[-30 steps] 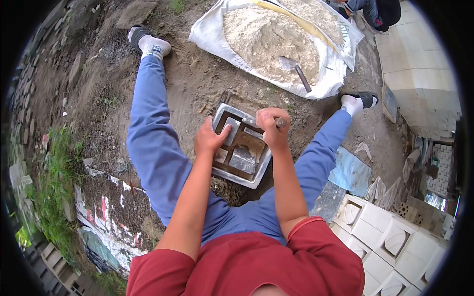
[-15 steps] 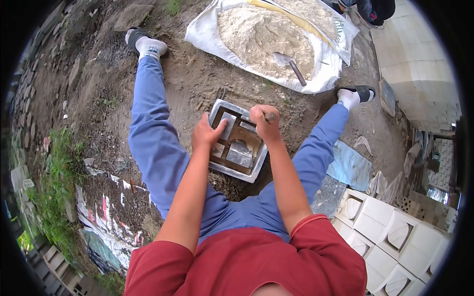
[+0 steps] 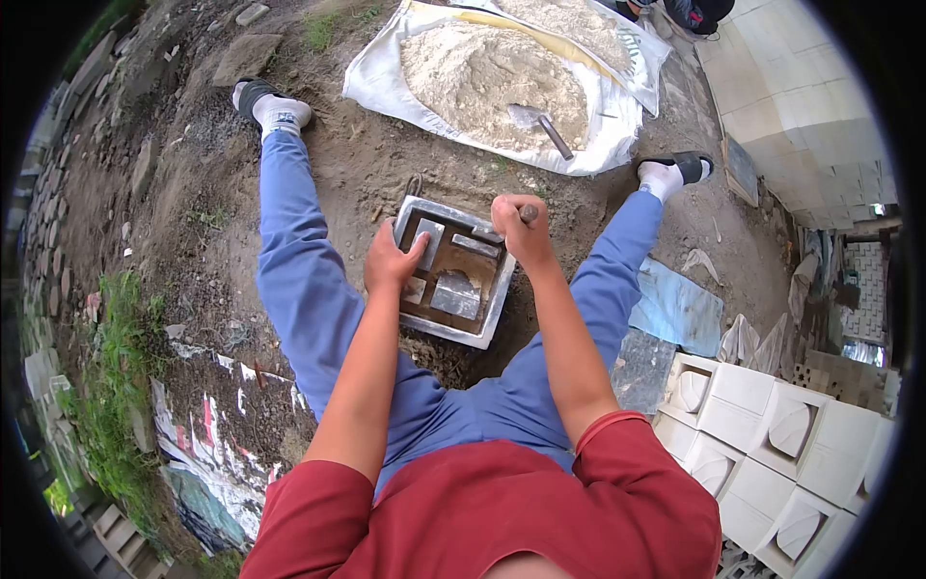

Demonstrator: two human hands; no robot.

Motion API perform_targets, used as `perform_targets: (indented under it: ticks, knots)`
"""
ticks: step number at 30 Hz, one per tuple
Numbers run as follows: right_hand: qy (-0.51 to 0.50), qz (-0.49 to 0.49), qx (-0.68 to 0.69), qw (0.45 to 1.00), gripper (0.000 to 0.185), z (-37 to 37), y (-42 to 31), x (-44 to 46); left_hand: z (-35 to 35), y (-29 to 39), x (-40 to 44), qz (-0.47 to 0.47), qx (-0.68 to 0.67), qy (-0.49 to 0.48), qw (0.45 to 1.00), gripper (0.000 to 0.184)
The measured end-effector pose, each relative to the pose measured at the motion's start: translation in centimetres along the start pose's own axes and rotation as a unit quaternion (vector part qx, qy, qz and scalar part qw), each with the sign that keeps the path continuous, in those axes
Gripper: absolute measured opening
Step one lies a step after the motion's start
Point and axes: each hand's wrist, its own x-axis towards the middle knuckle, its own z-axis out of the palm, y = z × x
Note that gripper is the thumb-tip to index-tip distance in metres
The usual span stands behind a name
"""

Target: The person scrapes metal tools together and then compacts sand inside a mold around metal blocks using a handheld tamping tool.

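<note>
A square metal mould [image 3: 487, 333] with raised inner blocks lies on the dirt between my legs. My left hand [image 3: 391, 259] rests over its left side, thumb stretched onto an inner metal plate [image 3: 429, 243] and fingers over the outer edge. At the upper right edge of the mould, my right hand [image 3: 522, 230] is wrapped round a rounded handle [image 3: 529, 213]; whatever the handle joins is hidden under the fist. Brown residue shows inside the frame.
Ahead lies a white sack [image 3: 371, 81] with pale powder [image 3: 482, 72] and a trowel [image 3: 552, 135]. Patterned pale blocks [image 3: 738, 410] stand at the lower right, near a blue sheet [image 3: 680, 307]. Another person [image 3: 696, 13] is partly visible at the top right.
The mould and both hands appear slightly further left, along with the sack and ground, as the view shifts. My hands keep about the same hold.
</note>
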Motion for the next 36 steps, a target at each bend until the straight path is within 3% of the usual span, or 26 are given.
perform_targets:
  ticks: [5,7,8,12,15,19,24,28,33,36]
  knots:
    - [0.028,-0.060,-0.024,0.998,0.047,-0.5,1.0,-1.1,0.5,0.0,-0.8,0.079,0.048,0.055,0.994,0.082]
    - [0.035,-0.009,-0.080,0.996,0.047,-0.3,1.8,-1.2,1.4,-0.3,-0.7,0.117,0.071,0.079,0.987,0.084]
    - [0.008,0.021,-0.036,0.999,0.047,-1.1,1.8,-1.2,1.7,-0.4,-0.4,0.161,0.084,0.103,0.978,0.086]
    - [0.040,-0.022,0.004,0.999,0.046,-1.2,-0.5,-1.9,3.2,0.8,-1.2,0.273,0.112,0.177,0.939,0.083]
    - [0.045,-0.021,0.002,0.999,0.045,-1.6,2.1,-2.7,4.3,2.9,-3.5,0.328,0.092,0.102,0.935,0.077]
    - [0.046,0.034,-0.036,0.998,0.045,-0.9,1.0,-1.5,6.0,3.4,-5.7,0.365,0.180,0.016,0.913,0.074]
    - [0.055,-0.071,-0.084,0.992,0.045,-0.2,-0.6,-2.0,5.7,2.3,-6.1,0.359,0.206,-0.005,0.910,0.074]
    - [0.079,0.001,-0.074,0.994,0.044,-0.4,2.3,-1.3,5.2,2.1,-6.8,0.360,0.204,-0.017,0.910,0.073]
    - [0.088,-0.004,-0.023,0.996,0.043,-0.3,0.6,-1.2,3.0,1.3,-5.8,0.353,0.202,-0.018,0.913,0.072]
    - [0.090,-0.017,-0.035,0.995,0.044,0.4,2.0,-1.5,1.6,-0.1,-4.1,0.320,0.191,0.038,0.927,0.072]
